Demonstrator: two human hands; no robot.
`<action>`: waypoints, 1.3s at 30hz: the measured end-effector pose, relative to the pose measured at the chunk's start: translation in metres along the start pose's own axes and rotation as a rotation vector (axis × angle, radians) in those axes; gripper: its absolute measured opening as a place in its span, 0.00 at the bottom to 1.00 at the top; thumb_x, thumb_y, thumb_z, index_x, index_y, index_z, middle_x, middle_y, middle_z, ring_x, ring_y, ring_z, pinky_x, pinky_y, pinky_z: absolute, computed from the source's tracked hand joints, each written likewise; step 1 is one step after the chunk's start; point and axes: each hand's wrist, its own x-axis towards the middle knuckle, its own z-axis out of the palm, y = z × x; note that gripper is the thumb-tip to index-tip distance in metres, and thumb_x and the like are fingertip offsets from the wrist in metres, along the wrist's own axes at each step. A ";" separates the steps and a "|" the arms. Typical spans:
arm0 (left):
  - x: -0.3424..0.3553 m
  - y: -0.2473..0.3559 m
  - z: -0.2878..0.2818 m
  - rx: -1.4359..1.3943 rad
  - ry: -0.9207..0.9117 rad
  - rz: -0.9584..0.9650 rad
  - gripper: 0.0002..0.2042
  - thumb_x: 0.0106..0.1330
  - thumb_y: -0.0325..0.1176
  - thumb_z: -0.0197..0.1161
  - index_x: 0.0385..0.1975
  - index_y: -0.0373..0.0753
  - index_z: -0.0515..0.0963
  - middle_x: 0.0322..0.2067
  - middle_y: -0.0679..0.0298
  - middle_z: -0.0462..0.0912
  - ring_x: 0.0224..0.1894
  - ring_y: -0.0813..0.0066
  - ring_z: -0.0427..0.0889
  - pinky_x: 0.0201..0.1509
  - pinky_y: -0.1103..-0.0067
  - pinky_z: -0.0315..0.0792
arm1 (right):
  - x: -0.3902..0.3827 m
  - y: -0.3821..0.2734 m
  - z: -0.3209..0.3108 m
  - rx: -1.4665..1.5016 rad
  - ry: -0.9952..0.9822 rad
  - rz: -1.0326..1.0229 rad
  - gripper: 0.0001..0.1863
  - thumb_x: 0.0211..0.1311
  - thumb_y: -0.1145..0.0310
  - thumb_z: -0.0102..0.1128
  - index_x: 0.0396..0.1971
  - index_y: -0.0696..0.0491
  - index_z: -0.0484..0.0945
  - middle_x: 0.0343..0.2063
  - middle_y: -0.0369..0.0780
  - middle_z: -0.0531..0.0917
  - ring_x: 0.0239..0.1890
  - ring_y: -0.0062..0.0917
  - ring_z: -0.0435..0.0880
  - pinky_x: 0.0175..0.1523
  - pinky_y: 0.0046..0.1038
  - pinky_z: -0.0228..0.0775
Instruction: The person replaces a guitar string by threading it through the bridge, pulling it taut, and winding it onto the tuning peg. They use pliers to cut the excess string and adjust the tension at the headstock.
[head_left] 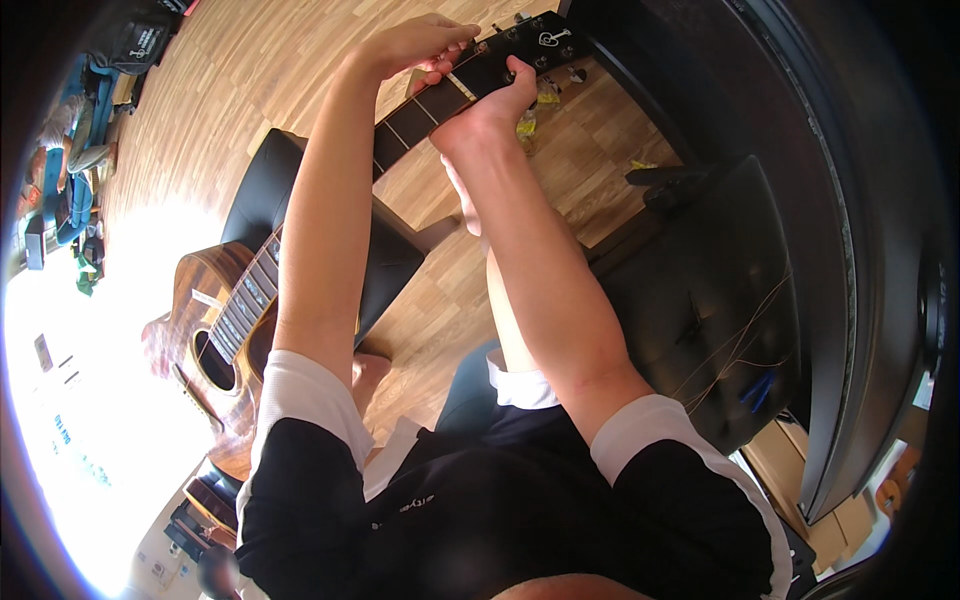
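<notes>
An acoustic guitar with a glossy brown body (232, 300) lies slantwise, its neck running away to the upper right. The dark headstock (530, 48) has tuning pegs along both edges. My left hand (425, 48) is at the far side of the neck near the nut, its fingertips pinched together; whatever is between them is too small to make out. My right hand (492, 105) grips the near edge of the headstock, with the thumb up on its face and the other fingers hidden. Part of the fretboard (412, 122) shows between my forearms.
A black padded stool (395, 268) stands under the guitar. Loose thin strings (735, 350) and a blue item (762, 390) lie on a black seat (690, 300) at right. Small yellow scraps (528, 125) lie on the wood floor (250, 70). Another person (65, 150) is at far left.
</notes>
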 end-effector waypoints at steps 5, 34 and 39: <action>0.008 -0.009 0.001 0.150 0.039 0.223 0.12 0.74 0.39 0.52 0.38 0.37 0.78 0.20 0.75 0.70 0.19 0.87 0.66 0.25 0.86 0.64 | -0.004 -0.001 0.004 -0.034 0.047 -0.005 0.26 0.57 0.40 0.37 0.27 0.49 0.72 0.18 0.34 0.73 0.19 0.25 0.69 0.32 0.32 0.65; 0.024 -0.027 -0.018 0.192 -0.011 0.229 0.08 0.66 0.27 0.57 0.42 0.35 0.79 0.34 0.65 0.81 0.34 0.82 0.74 0.39 0.84 0.70 | 0.000 0.000 0.000 -0.041 0.052 0.005 0.27 0.56 0.40 0.38 0.27 0.51 0.71 0.16 0.36 0.72 0.18 0.27 0.69 0.31 0.34 0.65; 0.016 -0.013 0.002 0.055 0.222 0.163 0.08 0.68 0.32 0.59 0.41 0.36 0.79 0.30 0.67 0.80 0.34 0.83 0.75 0.39 0.83 0.69 | 0.001 -0.004 -0.005 -0.031 -0.009 -0.009 0.27 0.58 0.43 0.35 0.28 0.53 0.71 0.21 0.38 0.73 0.21 0.27 0.71 0.34 0.34 0.66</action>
